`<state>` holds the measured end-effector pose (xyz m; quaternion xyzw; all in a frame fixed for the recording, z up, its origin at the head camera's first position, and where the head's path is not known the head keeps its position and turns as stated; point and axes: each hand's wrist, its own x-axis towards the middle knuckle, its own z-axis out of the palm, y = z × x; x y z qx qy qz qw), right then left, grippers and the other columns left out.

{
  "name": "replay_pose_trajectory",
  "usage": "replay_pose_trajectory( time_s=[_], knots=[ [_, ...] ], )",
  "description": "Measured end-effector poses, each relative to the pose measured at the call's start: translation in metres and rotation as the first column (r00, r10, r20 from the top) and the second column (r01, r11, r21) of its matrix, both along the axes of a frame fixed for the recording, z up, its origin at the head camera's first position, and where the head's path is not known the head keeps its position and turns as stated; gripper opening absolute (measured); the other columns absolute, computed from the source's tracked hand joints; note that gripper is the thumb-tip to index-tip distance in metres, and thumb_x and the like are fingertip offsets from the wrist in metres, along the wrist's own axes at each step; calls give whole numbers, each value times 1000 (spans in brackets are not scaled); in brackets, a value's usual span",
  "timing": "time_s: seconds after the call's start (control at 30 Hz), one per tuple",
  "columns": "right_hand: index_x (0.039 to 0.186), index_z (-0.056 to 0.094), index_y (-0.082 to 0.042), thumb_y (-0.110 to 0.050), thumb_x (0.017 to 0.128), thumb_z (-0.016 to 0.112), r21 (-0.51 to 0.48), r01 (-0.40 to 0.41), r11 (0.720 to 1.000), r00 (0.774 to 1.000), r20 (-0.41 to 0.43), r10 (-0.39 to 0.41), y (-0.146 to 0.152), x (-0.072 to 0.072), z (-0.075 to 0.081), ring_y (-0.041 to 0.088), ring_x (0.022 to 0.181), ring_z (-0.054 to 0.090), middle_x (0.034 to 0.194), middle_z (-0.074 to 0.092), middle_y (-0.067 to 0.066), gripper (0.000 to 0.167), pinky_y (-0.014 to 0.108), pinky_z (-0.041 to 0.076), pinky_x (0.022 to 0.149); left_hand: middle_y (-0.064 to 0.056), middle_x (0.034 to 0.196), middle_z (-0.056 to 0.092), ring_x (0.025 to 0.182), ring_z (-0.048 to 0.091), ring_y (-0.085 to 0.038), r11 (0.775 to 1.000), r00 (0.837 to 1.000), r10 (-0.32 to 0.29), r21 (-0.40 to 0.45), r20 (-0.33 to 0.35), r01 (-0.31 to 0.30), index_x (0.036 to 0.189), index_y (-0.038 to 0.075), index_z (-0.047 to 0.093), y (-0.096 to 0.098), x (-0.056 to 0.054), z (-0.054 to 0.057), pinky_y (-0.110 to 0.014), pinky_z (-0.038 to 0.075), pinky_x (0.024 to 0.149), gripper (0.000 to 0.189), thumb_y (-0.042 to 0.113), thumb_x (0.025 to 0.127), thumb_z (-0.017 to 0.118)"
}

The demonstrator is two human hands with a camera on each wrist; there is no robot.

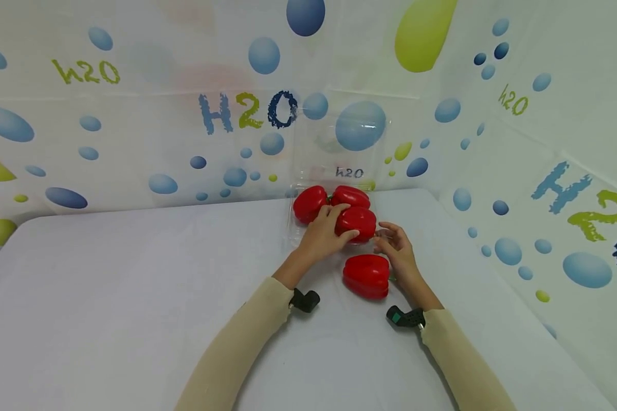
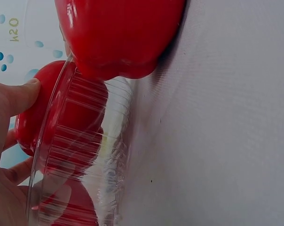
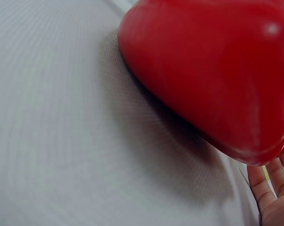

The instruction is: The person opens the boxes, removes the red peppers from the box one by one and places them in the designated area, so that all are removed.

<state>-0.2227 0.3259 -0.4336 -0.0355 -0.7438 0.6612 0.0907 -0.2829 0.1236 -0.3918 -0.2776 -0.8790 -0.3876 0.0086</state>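
- The left hand (image 1: 325, 231) is reaching into the box (image 2: 113, 101), its fingers curling round the held pepper (image 1: 360, 224), thumb pressing the near side, the others spreading over the far side.
- That pepper is sitting in the near right part of the box, bulging above the rim; the left wrist view is showing its lower part through the ribbed clear wall.
- Over on the other side, the right hand (image 1: 398, 248) is hovering by the box's right edge, its fingers bending loosely with a gap at the thumb; they are gripping no pepper, and I cannot tell whether they are touching the edge.
- Two more reds are filling the back of the box: the left pepper (image 1: 308, 204) is lying at the left, the back pepper (image 1: 352, 197) at the right, behind the held one.
- The clear lid (image 1: 319, 142) is standing up at the back, the printed backdrop (image 1: 133, 154) showing through it.
- Out front, the near pepper (image 1: 366, 277) is lying on its side on the white bench (image 1: 133, 297), outside the box, its green stem (image 1: 392, 278) pointing toward the right forearm.
- Two pale sleeves are stretching in from below, a dark camera (image 1: 305, 301) riding at the left wrist, another at the right.
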Motion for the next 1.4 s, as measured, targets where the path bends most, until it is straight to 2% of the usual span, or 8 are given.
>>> replay_pose_trajectory(
  time_s=[0.43, 0.93, 1.2, 1.4],
  knots=[
    [142, 39, -12, -17, 93, 65, 13, -3, 1000, 1000, -5, 4, -1, -3, -3, 21, 106, 56, 126, 51, 6, 55, 23, 53, 86, -14, 135, 46, 126, 46, -29, 1000, 1000, 0, 30, 5, 0, 146, 18, 38, -3, 0, -2, -46, 51, 96, 73, 32, 84, 76],
    [140, 41, -14, -19, 93, 65, 13, 3, 1000, 1000, 4, -3, -1, -5, -3, 18, 104, 56, 126, 51, 6, 53, 22, 54, 84, -14, 136, 45, 127, 45, -29, 1000, 1000, -10, 17, 26, 9, 147, 18, 36, -3, -5, -2, -45, 51, 95, 75, 32, 84, 76],
    [143, 38, -11, -11, 94, 62, 8, 8, 1000, 1000, 1, -8, 0, -5, -4, 25, 108, 55, 127, 51, 7, 54, 22, 54, 85, -13, 142, 40, 133, 39, -29, 987, 995, -20, 160, 100, 4, 147, 16, 35, -6, -9, -1, -46, 50, 97, 73, 36, 87, 72],
    [144, 36, -10, -12, 95, 62, 1, 12, 1000, 1000, 13, -12, -1, -5, -5, 23, 108, 55, 128, 50, 7, 56, 21, 53, 85, -13, 139, 42, 130, 41, -29, 986, 995, -50, 160, 87, 35, 147, 16, 35, -10, -12, -3, -46, 52, 95, 73, 37, 88, 71]
  ],
)
